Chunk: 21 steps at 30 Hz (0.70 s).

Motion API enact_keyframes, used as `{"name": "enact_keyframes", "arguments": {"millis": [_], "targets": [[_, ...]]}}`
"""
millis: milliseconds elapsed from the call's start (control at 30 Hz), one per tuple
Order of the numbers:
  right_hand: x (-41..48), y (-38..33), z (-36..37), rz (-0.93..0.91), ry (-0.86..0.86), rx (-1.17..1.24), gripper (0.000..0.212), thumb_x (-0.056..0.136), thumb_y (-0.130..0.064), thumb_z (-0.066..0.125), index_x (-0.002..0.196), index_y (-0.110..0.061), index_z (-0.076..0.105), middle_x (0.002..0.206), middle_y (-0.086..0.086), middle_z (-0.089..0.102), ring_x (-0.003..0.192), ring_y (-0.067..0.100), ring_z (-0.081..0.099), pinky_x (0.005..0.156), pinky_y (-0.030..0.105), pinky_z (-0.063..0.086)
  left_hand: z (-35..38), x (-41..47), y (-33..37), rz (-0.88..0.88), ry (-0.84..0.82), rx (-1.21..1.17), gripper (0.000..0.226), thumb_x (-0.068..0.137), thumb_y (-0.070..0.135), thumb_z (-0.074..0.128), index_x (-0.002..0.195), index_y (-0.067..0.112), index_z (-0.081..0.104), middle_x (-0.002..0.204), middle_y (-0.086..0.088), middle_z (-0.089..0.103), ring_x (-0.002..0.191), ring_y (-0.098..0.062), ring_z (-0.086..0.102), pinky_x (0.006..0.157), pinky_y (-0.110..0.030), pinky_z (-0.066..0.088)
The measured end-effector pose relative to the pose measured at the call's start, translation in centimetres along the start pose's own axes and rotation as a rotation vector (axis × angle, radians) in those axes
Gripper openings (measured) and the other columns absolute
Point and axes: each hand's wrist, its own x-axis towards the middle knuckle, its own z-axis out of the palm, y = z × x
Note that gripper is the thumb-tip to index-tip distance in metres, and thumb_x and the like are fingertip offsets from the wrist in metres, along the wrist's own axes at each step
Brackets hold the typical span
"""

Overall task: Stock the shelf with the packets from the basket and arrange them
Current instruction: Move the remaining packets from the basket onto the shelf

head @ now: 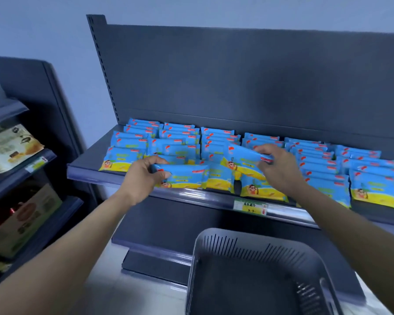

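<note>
Blue-and-yellow packets (pixel 223 138), glossy, stand in rows across the grey shelf (pixel 146 193). The basket (pixel 216 235) below shows none left. Left hand (pixel 143 176) grips the front packet (pixel 187 178) by its left end at the shelf lip. Right hand (pixel 280 169) pinches a tilted packet (pixel 243 155) above the front row. Risks: 2. Front packet may slide off the lip, and nudged rows may topple.

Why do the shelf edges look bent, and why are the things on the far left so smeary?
Head view: the wide-angle lens bows and tilts the shelf rail and the upright post; head view, left edge: the side-shelf goods are blurred, while the packets mid-frame are fairly sharp; head view overall: dim, bluish light, with a pale sheen along the rail.
</note>
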Motion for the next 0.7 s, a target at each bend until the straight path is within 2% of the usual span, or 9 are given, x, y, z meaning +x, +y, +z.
{"name": "enact_keyframes", "arguments": {"millis": [100, 233, 367, 433, 467, 533, 567, 633, 700], "targets": [[-0.1, -0.6, 0.1, 0.012, 0.013, -0.01, 0.027, 0.088, -0.005, 0.059, 0.113, -0.012, 0.062, 0.124, 0.005, 0.059, 0.103, 0.026, 0.059, 0.089, 0.034, 0.045, -1.1, 0.3, -0.4, 0.008, -0.006, 0.027, 0.018, 0.083, -0.006, 0.063, 0.099, 0.002, 0.059, 0.072, -0.006, 0.045, 0.046, -0.002, 0.052, 0.048, -0.003, 0.041], [-0.3, -1.5, 0.4, 0.004, -0.025, -0.012, 0.027, 0.089, -0.005, 0.058, 0.115, -0.012, 0.061, 0.125, 0.006, 0.058, 0.1, 0.027, 0.059, 0.088, 0.035, 0.046, -2.3, 0.4, -0.4, 0.024, 0.044, 0.05, 0.018, 0.081, -0.003, 0.066, 0.095, 0.005, 0.06, 0.074, -0.006, 0.047, 0.044, 0.005, 0.05, 0.048, -0.002, 0.04], [0.5, -2.7, 1.2, -0.025, -0.028, 0.005, 0.029, 0.089, -0.004, 0.057, 0.117, -0.011, 0.061, 0.126, 0.005, 0.058, 0.112, 0.023, 0.054, 0.086, 0.021, 0.036, -3.8, 0.2, -0.9, 0.034, 0.124, 0.055, 0.019, 0.079, -0.001, 0.07, 0.087, 0.014, 0.062, 0.079, -0.005, 0.054, 0.055, 0.002, 0.051, 0.055, -0.004, 0.044], [0.7, -3.5, 2.0, -0.051, -0.043, 0.018, 0.028, 0.089, -0.003, 0.058, 0.116, -0.01, 0.061, 0.127, 0.006, 0.058, 0.115, 0.023, 0.053, 0.089, 0.022, 0.035, -4.8, 0.1, -1.4, 0.049, 0.15, 0.071, 0.023, 0.077, 0.001, 0.072, 0.082, 0.021, 0.062, 0.085, -0.005, 0.058, 0.072, -0.01, 0.053, 0.068, -0.012, 0.05], [0.7, -3.9, 2.4, -0.064, -0.056, 0.027, 0.028, 0.089, -0.003, 0.058, 0.116, -0.01, 0.062, 0.126, 0.006, 0.059, 0.114, 0.023, 0.054, 0.09, 0.023, 0.037, -5.3, 0.1, -1.7, 0.054, 0.156, 0.075, 0.025, 0.077, 0.0, 0.072, 0.08, 0.023, 0.062, 0.088, -0.004, 0.06, 0.076, -0.014, 0.053, 0.075, -0.021, 0.052], [0.7, -4.5, 3.3, -0.078, -0.075, 0.042, 0.028, 0.09, -0.003, 0.057, 0.117, -0.01, 0.061, 0.125, 0.005, 0.058, 0.11, 0.023, 0.055, 0.09, 0.026, 0.039, -6.2, 0.2, -2.0, 0.058, 0.149, 0.055, 0.028, 0.077, -0.002, 0.071, 0.079, 0.024, 0.062, 0.088, -0.006, 0.06, 0.076, -0.016, 0.053, 0.08, -0.034, 0.052], [0.8, -4.8, 3.6, -0.08, -0.079, 0.043, 0.028, 0.09, -0.004, 0.057, 0.118, -0.01, 0.061, 0.126, 0.004, 0.058, 0.105, 0.021, 0.055, 0.087, 0.024, 0.039, -6.6, 0.4, -2.1, 0.063, 0.145, 0.047, 0.028, 0.077, -0.003, 0.07, 0.078, 0.024, 0.062, 0.086, -0.007, 0.059, 0.072, -0.014, 0.053, 0.077, -0.031, 0.053], [1.5, -5.3, 4.2, -0.078, -0.072, 0.038, 0.028, 0.09, -0.006, 0.057, 0.117, -0.012, 0.061, 0.124, 0.002, 0.058, 0.093, 0.018, 0.055, 0.08, 0.023, 0.038, -7.4, 1.5, -2.5, 0.076, 0.136, 0.058, 0.027, 0.078, -0.003, 0.07, 0.078, 0.023, 0.062, 0.082, -0.008, 0.057, 0.064, -0.008, 0.051, 0.064, -0.017, 0.05], [2.4, -5.9, 5.1, -0.077, -0.06, 0.029, 0.026, 0.089, -0.006, 0.058, 0.114, -0.014, 0.061, 0.12, 0.002, 0.059, 0.086, 0.02, 0.055, 0.075, 0.023, 0.038, -8.4, 3.0, -3.0, 0.073, 0.123, 0.056, 0.023, 0.078, 0.001, 0.071, 0.081, 0.022, 0.062, 0.081, -0.01, 0.056, 0.067, -0.014, 0.052, 0.059, -0.012, 0.049]]}}
